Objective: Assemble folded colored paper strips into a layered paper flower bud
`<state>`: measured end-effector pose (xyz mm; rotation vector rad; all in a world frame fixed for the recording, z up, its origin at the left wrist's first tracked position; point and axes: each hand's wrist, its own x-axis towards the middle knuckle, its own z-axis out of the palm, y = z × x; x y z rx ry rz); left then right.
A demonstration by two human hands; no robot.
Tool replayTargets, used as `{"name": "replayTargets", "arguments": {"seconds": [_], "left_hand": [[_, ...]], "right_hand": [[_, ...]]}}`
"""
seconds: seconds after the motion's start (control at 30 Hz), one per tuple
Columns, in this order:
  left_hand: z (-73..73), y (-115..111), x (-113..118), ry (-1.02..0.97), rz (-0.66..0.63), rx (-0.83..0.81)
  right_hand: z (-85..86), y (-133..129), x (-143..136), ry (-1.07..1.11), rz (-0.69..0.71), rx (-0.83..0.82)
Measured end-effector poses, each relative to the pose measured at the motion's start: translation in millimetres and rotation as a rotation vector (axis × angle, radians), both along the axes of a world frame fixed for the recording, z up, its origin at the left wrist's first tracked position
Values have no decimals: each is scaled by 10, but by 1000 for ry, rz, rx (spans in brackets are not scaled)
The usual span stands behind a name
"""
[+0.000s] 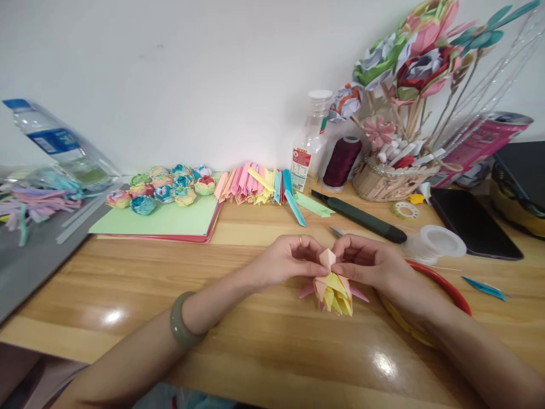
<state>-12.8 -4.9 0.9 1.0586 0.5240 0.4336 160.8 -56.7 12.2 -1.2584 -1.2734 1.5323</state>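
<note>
Though between both hands [292,262] [368,262] — paper flower [335,294] mostly below them.

Left forearm [225,298]: one smooth, rounded, grey-green bangle [177,322]. Left hand [286,262]: one narrow, gold-coloured finger ring [300,240]. Right forearm [472,346]: bare.

Glimpsing only part of the red-and-yellow loop [445,282] beneath the right forearm [460,334]! Can't read fine print on the bottle label [301,166]. Catching 2 left-edge cut-offs: pastel strips [46,199], grey mat [29,272]!
</note>
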Motion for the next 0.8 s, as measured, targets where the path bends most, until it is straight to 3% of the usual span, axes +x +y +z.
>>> {"name": "replayTargets", "arguments": {"seconds": [0.2, 0.47, 0.8], "left_hand": [[20, -1, 8, 94, 113, -60], [13, 11, 5, 80, 143, -36], [-17, -9, 16, 67, 185, -5]], "right_hand": [[-31, 26, 26, 33, 79, -48], [-60, 8, -3, 20, -39, -12], [-84, 16, 3, 49, -34, -36]]}}
